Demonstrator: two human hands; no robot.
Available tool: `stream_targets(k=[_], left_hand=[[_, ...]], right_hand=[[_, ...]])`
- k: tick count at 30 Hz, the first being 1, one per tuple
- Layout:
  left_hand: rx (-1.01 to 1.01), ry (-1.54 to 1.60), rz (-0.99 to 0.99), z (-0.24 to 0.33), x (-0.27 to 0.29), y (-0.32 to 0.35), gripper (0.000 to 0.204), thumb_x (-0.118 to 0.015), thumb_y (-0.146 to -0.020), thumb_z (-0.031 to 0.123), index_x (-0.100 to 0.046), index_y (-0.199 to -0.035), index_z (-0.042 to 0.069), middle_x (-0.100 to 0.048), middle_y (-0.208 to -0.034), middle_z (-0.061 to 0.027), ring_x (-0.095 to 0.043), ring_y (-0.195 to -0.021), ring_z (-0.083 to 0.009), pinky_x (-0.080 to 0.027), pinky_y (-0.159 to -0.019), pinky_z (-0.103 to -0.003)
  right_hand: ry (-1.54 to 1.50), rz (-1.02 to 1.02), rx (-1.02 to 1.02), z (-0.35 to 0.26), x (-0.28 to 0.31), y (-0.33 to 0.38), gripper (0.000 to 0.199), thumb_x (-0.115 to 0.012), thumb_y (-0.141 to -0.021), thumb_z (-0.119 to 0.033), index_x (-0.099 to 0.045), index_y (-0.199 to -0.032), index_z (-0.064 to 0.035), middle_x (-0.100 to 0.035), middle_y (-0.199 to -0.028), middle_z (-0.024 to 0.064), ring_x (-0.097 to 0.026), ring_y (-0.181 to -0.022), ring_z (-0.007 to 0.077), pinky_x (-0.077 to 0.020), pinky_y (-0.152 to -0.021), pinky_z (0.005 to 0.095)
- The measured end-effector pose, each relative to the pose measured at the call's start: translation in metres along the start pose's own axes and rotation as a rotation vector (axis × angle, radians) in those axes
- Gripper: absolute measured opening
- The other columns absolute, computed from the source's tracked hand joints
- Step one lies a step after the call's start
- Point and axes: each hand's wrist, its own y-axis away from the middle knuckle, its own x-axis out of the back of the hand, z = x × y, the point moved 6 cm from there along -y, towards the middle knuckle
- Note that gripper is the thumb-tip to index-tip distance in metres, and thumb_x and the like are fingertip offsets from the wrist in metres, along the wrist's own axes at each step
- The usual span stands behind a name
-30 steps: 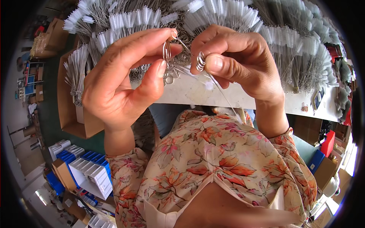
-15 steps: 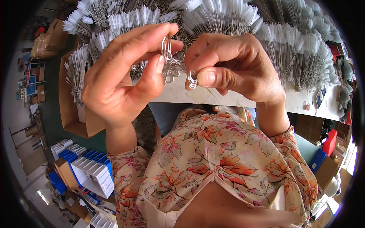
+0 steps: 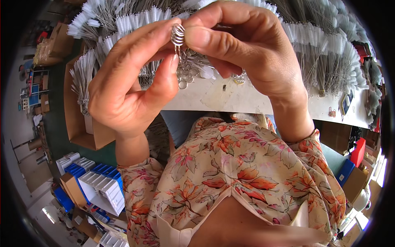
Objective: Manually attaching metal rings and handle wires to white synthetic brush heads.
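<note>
My left hand (image 3: 131,78) pinches a metal ring (image 3: 177,49) between forefinger and thumb, seen nearly edge-on. Against its upper end sits a small stack of shiny wire loops (image 3: 177,34). The thumb and bent forefinger of my right hand (image 3: 247,45) close on these loops from the right. Whether the loops are threaded onto the ring, I cannot tell. The rest of what my right hand grips is hidden by its fingers. Behind and below the fingertips, loose metal rings (image 3: 186,74) lie in a pile on the white table (image 3: 247,96).
Thick bundles of white-bristled wire brushes (image 3: 317,49) cover the far side of the table. A cardboard box (image 3: 98,138) stands at the left, with more brushes (image 3: 82,78) upright by it. White and blue plastic bins (image 3: 101,187) sit at lower left.
My right hand has moved up and left, bringing the wire loops from beside my left hand to the ring. My left hand has hardly moved.
</note>
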Motion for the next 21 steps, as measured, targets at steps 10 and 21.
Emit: stream_targets(k=[10, 21], left_hand=[[0.085, 0.159, 0.036, -0.005, 0.004, -0.002, 0.031, -0.050, -0.071, -0.011, -0.057, -0.101, -0.015, -0.061, -0.098, -0.0234, -0.061, -0.088, -0.0232, -0.050, -0.079, -0.031], [0.361, 0.235, -0.133, -0.022, 0.007, 0.001, 0.030, -0.050, -0.078, -0.008, -0.054, -0.108, -0.010, -0.060, -0.104, -0.0186, -0.061, -0.090, -0.0185, -0.046, -0.083, -0.027]], right_hand=[[0.165, -0.105, -0.010, -0.004, 0.000, -0.005, 0.012, -0.065, -0.081, -0.007, -0.064, -0.091, -0.0003, -0.063, -0.076, 0.0034, -0.052, -0.057, 0.0042, -0.0412, -0.049, 0.0174], [0.268, 0.152, 0.210, 0.006, -0.006, 0.004, 0.012, -0.062, -0.084, -0.009, -0.062, -0.092, -0.0005, -0.055, -0.068, -0.0012, -0.043, -0.052, 0.0024, -0.0335, -0.045, 0.0163]])
